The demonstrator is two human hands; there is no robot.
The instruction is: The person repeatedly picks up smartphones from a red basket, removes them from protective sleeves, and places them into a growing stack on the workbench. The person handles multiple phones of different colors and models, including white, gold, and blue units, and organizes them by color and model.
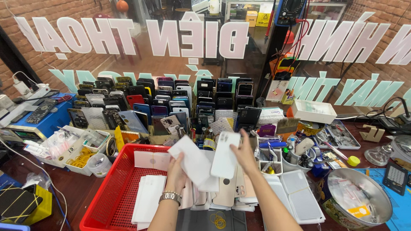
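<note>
My left hand [177,172], with a metal watch on its wrist, holds a white flat sleeve or phone back panel [192,160] tilted above a red mesh basket [112,193]. My right hand [242,152] grips a white phone back cover [224,155] with camera cut-outs at its top. Both pieces are raised over a row of upright white and beige phone back covers [227,192] standing in front of me. Stacks of white packets [147,201] lie inside the basket.
Behind the hands, racks hold several upright phones [171,102] against a glass pane with lettering. A blue device [40,124] and white trays sit at the left. At the right are a white box [314,111], a round metal tin [357,203] and small tools.
</note>
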